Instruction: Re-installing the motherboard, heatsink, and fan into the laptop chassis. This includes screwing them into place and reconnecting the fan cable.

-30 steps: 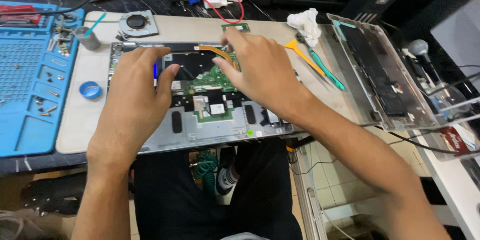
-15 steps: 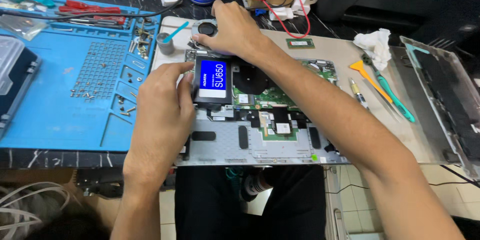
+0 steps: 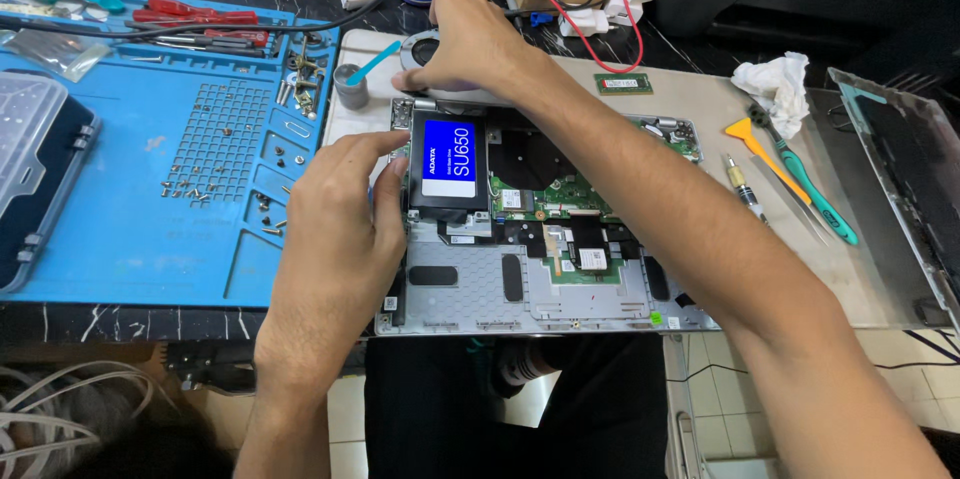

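Observation:
An opened laptop base [image 3: 560, 289] lies on a beige mat, with its green circuit board [image 3: 565, 201] exposed. A black drive with a blue label [image 3: 448, 163] sits in the bay at the base's left. My left hand [image 3: 335, 239] rests on the base's left edge, fingers touching the drive's left side. My right hand [image 3: 462, 47] reaches across to the far left corner and grips a black, silver-edged part there, beside a small round fan [image 3: 420, 47]. What its fingers hold underneath is hidden.
A blue work mat [image 3: 140, 189] with scattered screws lies left, with a clear plastic case [image 3: 30, 139] on it. An orange pry tool [image 3: 765, 151], teal tool [image 3: 815, 194], small driver [image 3: 742, 189], memory stick [image 3: 623, 84] and crumpled tissue [image 3: 775, 84] lie right. A detached bottom cover [image 3: 905, 169] stands far right.
The view has shifted left and closer. Both hands left the middle of the board: the drive is now seated in its bay, and my right hand has reached to the far left corner.

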